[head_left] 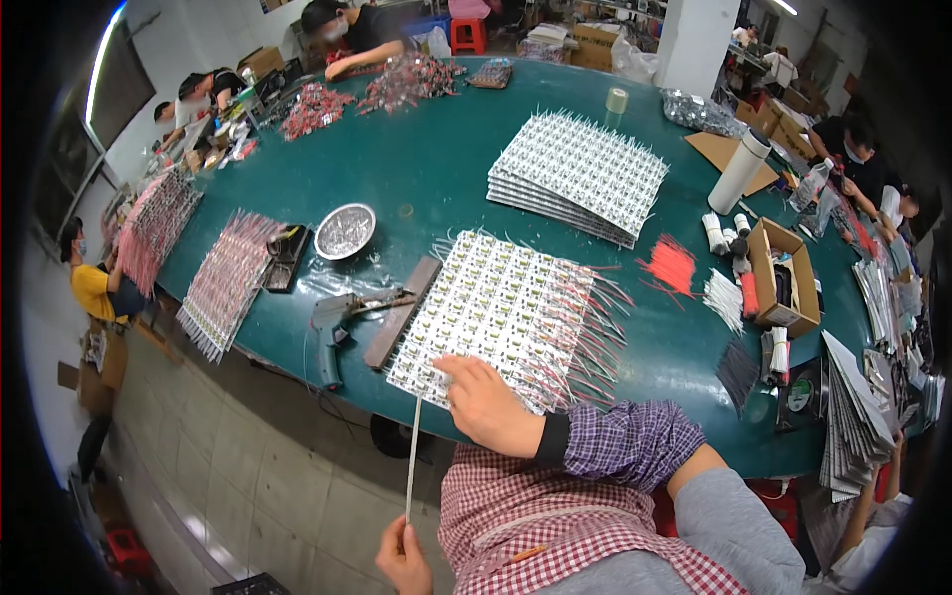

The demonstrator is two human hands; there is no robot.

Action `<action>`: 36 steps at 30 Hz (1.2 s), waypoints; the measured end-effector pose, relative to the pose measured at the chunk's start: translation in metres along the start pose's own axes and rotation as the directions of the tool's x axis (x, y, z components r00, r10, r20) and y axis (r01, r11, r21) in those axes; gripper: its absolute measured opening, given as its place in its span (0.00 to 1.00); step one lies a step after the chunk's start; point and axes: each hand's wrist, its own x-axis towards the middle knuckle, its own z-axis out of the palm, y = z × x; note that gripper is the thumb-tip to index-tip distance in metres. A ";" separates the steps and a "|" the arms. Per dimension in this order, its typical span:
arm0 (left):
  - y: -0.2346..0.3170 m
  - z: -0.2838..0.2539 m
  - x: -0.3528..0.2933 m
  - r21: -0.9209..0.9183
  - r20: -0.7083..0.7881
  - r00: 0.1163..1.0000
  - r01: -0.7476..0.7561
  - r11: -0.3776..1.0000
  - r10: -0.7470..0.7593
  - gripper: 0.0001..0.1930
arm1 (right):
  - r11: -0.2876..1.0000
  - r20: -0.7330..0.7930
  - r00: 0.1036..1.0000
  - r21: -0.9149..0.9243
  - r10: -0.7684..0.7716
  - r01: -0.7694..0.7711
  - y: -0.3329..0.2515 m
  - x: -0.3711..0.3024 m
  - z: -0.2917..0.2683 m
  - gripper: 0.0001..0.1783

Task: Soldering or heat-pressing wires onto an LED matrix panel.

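Note:
A white circuit board panel (486, 307) lies before me on the green table, with red and dark wires fanning from its right side. My right hand (486, 402) rests over its near edge, fingers stretched out and fingertips on the boards. Below the table edge, my left hand (405, 560) is closed on the lower end of a thin pale strip (414, 456). The strip runs up to the panel's near left corner, close to my right hand. Left of the panel lies a dark bar (403, 312). Beside it is a teal-handled soldering gun (329, 337), its front reaching the bar.
A metal bowl (345, 231) stands beyond the soldering gun, near a wired panel (228, 283). Stacked panels (580, 174) lie farther back. Rightward are red wires (671, 265), a cardboard box (783, 278) and a white flask (740, 174). Other people work around the table.

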 end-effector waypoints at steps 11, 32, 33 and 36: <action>0.035 0.018 0.018 0.202 0.066 0.948 -0.317 0.927 0.310 0.17 | 0.932 -0.011 0.944 0.162 0.330 -0.324 0.043 -0.033 -0.056 0.24; 0.061 0.027 0.027 0.247 0.134 0.947 -0.319 0.915 0.293 0.16 | 0.961 0.035 0.977 0.175 0.212 -0.215 0.050 0.004 -0.073 0.10; 0.061 0.029 0.028 0.238 0.141 0.950 -0.306 0.922 0.279 0.16 | 0.971 0.029 0.984 0.158 0.178 -0.180 0.053 0.011 -0.067 0.08; 0.056 0.031 0.027 0.227 0.149 0.954 -0.288 0.930 0.259 0.16 | 0.990 0.034 0.993 0.072 0.117 -0.119 0.058 0.020 -0.041 0.08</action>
